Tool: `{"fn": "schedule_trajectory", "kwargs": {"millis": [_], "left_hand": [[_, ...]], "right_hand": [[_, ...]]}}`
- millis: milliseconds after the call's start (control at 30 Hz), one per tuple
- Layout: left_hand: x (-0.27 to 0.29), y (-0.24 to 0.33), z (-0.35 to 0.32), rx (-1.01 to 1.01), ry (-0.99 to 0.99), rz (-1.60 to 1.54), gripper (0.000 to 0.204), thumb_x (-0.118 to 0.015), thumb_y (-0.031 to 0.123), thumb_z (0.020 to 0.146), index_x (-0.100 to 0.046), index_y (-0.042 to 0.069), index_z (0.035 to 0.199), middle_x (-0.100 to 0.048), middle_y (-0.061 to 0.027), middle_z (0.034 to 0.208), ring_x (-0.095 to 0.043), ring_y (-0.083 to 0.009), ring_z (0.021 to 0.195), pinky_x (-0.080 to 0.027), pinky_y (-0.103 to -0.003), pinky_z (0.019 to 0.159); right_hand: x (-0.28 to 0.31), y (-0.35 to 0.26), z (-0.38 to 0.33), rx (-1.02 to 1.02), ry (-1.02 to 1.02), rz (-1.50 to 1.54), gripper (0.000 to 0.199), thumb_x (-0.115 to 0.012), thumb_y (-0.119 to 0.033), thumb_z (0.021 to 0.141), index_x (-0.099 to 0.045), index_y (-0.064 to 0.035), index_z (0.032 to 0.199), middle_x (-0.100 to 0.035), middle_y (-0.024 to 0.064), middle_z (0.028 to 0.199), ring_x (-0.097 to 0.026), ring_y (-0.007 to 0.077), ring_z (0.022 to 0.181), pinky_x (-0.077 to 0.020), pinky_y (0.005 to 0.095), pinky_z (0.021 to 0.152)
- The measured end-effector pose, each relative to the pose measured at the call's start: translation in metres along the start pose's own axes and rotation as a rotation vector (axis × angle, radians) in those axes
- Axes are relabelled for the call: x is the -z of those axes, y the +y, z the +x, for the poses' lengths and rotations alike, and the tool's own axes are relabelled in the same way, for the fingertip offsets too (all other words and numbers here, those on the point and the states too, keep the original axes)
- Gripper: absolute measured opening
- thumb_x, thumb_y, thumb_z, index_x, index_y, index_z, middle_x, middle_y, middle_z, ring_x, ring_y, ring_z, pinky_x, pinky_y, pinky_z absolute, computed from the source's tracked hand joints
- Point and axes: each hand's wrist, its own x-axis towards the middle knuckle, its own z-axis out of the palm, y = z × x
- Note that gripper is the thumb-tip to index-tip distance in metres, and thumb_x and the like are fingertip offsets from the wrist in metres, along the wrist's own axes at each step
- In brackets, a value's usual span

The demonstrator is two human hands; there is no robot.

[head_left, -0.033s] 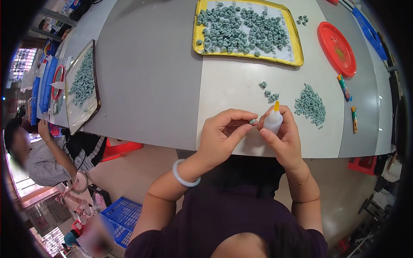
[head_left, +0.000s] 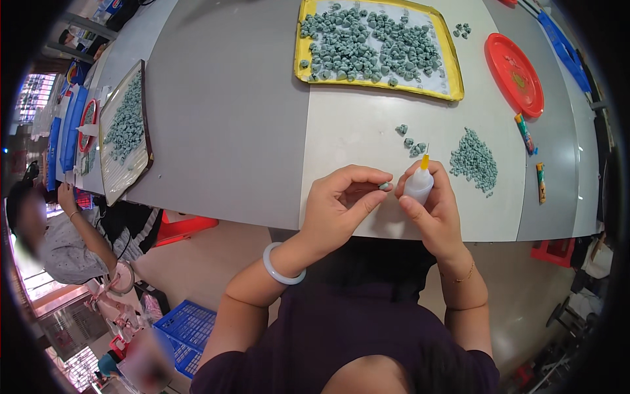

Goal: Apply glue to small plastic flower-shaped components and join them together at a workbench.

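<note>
- Left hand (head_left: 341, 207) pinches a small grey-green bead (head_left: 384, 186) at its fingertips.
- Right hand (head_left: 433, 210) grips a small glue bottle (head_left: 419, 184), yellow nozzle up, just beside the bead.
- Best to steady both wrists and squeeze gently.

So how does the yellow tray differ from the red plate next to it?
The yellow tray is rectangular, while the red plate is round. The yellow tray carries a dense spread of small grey-green pieces on a pale lining; the red plate holds none of them. The yellow tray also looks the larger of the two. Both lie flat on the grey table, at its far side from the person.
</note>
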Motion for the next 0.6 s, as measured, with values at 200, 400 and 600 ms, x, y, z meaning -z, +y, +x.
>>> {"fn": "schedule_trajectory", "kwargs": {"millis": [200, 400, 600], "left_hand": [[-0.001, 0.004, 0.0, 0.038, 0.045, -0.065, 0.018, -0.056, -0.009, 0.079, -0.056, -0.003, 0.096, -0.061, -0.0143, 0.098, -0.062, -0.021, 0.091, -0.05, -0.031, 0.082], [0.005, -0.003, 0.003, 0.001, -0.033, 0.009, 0.019, -0.057, -0.01, 0.079, -0.057, -0.004, 0.097, -0.062, -0.0136, 0.095, -0.062, -0.0209, 0.091, -0.05, -0.03, 0.081], [0.005, -0.005, 0.003, -0.102, -0.07, 0.147, 0.022, -0.058, -0.009, 0.078, -0.057, -0.004, 0.099, -0.062, -0.0125, 0.093, -0.062, -0.0196, 0.089, -0.05, -0.03, 0.082]], "right_hand": [[0.019, -0.006, -0.01, -0.099, -0.014, -0.236, 0.034, -0.06, -0.003, 0.078, -0.043, -0.0047, 0.107, -0.05, 0.0044, 0.094, -0.047, 0.0123, 0.087, -0.0376, 0.0249, 0.08], [0.031, -0.013, -0.01, 0.359, 0.187, -0.814, 0.029, -0.066, 0.007, 0.064, -0.059, -0.0043, 0.091, -0.057, 0.0068, 0.089, -0.055, 0.019, 0.079, -0.0434, 0.0267, 0.072], [0.037, -0.013, -0.011, 0.51, 0.291, -0.989, 0.038, -0.067, 0.008, 0.057, -0.064, -0.0058, 0.092, -0.057, 0.0063, 0.087, -0.053, 0.0214, 0.08, -0.0432, 0.0291, 0.071]]}}
